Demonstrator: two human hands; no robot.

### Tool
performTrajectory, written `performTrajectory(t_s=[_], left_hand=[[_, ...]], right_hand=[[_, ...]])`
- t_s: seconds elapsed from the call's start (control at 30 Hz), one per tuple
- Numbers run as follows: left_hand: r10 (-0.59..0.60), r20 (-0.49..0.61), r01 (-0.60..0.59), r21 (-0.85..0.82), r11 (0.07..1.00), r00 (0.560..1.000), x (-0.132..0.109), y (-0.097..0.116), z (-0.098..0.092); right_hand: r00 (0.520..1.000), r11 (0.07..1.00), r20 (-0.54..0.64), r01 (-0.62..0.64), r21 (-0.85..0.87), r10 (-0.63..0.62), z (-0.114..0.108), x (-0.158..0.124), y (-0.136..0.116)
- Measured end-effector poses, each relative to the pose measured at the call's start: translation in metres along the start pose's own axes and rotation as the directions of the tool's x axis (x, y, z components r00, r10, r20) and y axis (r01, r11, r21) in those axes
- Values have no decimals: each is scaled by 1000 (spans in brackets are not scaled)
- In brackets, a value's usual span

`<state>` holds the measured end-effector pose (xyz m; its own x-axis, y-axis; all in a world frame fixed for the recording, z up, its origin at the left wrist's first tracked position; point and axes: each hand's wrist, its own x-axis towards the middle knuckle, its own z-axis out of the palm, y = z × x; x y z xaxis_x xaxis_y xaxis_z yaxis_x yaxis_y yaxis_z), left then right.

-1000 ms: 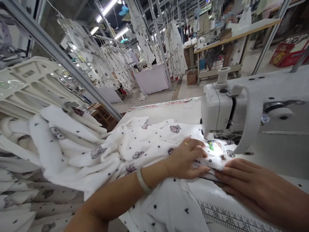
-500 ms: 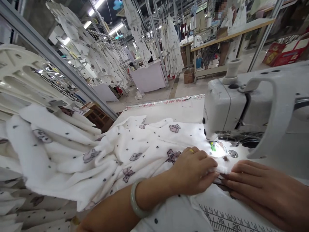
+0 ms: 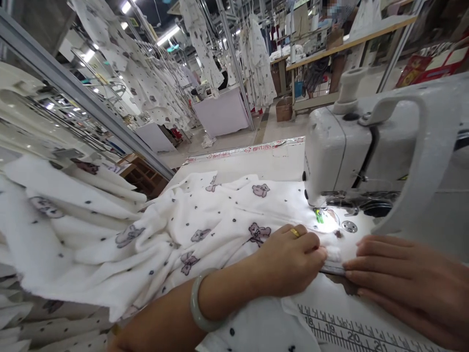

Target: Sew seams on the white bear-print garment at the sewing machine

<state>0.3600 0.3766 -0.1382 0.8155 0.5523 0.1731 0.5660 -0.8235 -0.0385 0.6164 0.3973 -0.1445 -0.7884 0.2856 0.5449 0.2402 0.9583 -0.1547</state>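
Observation:
My left hand (image 3: 293,261), with a ring on one finger and a bangle on the wrist, is closed on the edge of a white fleece fabric (image 3: 223,220) printed with bears and dots. The fabric's gathered end lies just in front of the needle area of a white sewing machine (image 3: 337,151), lit by a bright lamp. To the right, my right hand (image 3: 403,278) lies flat with fingers stretched out, fingertips beside the fabric edge. Whether they press on the cloth I cannot tell. The fingertips of my left hand are partly hidden.
A ruler scale (image 3: 344,330) runs along the table's near edge. More printed fabric hangs at the left by a metal post (image 3: 84,93). Behind are racks of hanging garments (image 3: 142,73), another worktable (image 3: 351,36), a cardboard box (image 3: 284,108) and part of a person.
My right hand has shifted slightly away from my left, widening the gap between them. My left hand stays closed on the fabric. The whole view has shifted slightly.

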Motion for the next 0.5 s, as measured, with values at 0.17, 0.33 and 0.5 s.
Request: performTrajectory(t_s=[0.17, 0.33, 0.5], left_hand=[[73, -58, -69, 75, 995, 996, 1, -2, -2], [128, -24, -127, 50, 991, 991, 0, -3, -7], [192, -68, -181, 140, 973, 979, -2, 1, -2]], right_hand=[[999, 990, -33, 19, -136, -24, 6, -1, 8], [989, 978, -63, 121, -172, -133, 2, 17, 7], [995, 989, -54, 73, -129, -81, 1, 19, 4]])
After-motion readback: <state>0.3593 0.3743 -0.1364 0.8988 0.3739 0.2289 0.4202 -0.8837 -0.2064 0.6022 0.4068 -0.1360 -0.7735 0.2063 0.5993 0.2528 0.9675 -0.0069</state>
